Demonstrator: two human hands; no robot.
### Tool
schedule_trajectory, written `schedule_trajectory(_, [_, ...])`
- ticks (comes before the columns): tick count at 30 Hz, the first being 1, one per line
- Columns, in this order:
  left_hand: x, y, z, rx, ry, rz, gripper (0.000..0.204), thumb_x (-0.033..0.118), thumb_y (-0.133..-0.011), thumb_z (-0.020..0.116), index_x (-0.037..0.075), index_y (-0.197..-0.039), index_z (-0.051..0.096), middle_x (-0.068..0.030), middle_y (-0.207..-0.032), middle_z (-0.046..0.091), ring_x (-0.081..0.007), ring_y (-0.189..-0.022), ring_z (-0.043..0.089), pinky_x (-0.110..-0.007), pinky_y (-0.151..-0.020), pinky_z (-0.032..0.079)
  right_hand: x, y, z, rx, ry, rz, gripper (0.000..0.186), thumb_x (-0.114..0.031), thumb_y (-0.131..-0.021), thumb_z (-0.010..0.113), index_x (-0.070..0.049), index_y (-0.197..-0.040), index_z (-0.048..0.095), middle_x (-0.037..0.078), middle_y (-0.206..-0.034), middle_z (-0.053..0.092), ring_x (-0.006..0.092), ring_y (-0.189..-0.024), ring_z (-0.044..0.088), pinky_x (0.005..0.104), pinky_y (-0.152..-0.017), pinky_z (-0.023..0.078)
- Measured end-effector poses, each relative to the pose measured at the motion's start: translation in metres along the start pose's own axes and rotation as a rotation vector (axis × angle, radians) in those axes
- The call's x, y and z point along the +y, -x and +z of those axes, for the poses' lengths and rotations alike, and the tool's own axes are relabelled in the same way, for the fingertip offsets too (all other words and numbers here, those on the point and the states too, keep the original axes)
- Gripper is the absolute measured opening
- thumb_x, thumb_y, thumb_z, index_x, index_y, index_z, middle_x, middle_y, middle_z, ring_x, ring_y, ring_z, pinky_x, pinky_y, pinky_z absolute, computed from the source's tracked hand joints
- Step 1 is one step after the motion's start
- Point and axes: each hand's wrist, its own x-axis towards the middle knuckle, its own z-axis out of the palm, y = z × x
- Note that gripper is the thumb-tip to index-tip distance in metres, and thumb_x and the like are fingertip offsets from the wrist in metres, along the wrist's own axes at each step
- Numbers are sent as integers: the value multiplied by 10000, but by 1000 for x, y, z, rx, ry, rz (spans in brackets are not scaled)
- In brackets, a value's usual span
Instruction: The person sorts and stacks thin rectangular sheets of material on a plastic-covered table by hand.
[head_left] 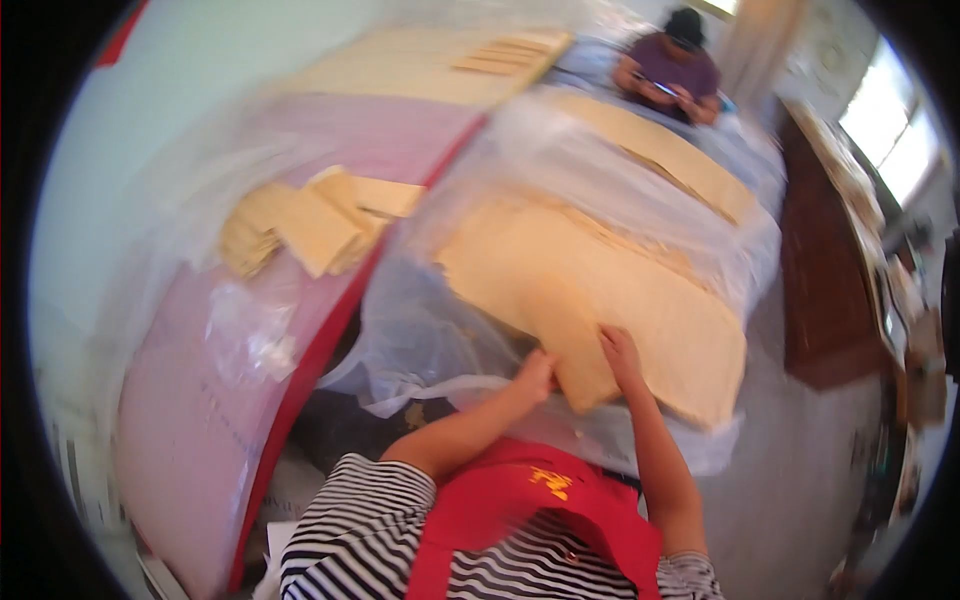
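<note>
"What's on the pink bench [190,425]?"

"In the head view, folded sheets [318,232], apparently done; flat sheets [685,330] alongside look left to do."

"And the fingers [545,367]?"

"Left hand [536,376] and right hand [620,353] curl at opposite edges of a tan strip [575,350] by the flat sheets; blur hides whether they grip."

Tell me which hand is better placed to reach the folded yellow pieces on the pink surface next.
Probably the left. The left hand is nearer the folded yellow pieces, at the left edge of the narrow yellow strip; the right hand, at its right edge, is farther away.
</note>
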Motion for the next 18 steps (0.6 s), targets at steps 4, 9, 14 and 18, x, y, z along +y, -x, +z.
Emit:
schedule_trajectory(4, [-14, -1, 12, 159, -95, 107, 396, 125, -809, 602, 35, -1171, 470, -101, -1070, 585, -207, -954, 587, -370, -799, 493, -58, 9, -35, -241, -1027, 688, 339, -205, -928, 427, -43, -1215, 505, 95, -1085, 595, 189, -1043, 541, 324, -863, 441])
schedule_trajectory(9, [23, 44, 34, 23, -334, 311, 400, 71, -795, 591, 16, -1164, 449, -85, -1050, 567, -176, -971, 547, -301, -852, 443, -93, 10, -38, -122, -1018, 604, 444, -141, -912, 421, -49, -1341, 351, 114, -1089, 563, 153, -940, 550, 284, -810, 446])
schedule_trajectory(14, [67, 56, 33, 109, -205, 403, 427, 60, -797, 583, 28, -1195, 434, -89, -1046, 561, -173, -949, 552, -320, -814, 468, -116, -16, -23, -172, -625, 279, 611, -11, -838, 477, -76, -1399, 245, 142, -1105, 550, 151, -832, 538, 251, -715, 451])
schedule_trajectory(18, [155, 48, -31, 242, -80, 597, 496, 80, -796, 584, 62, -1254, 393, -100, -1072, 573, -210, -941, 573, -386, -801, 501, -156, -20, -19, -162, -662, 147, 604, -30, -841, 492, -75, -1393, 252, 143, -1078, 561, 152, -839, 545, 259, -708, 458])
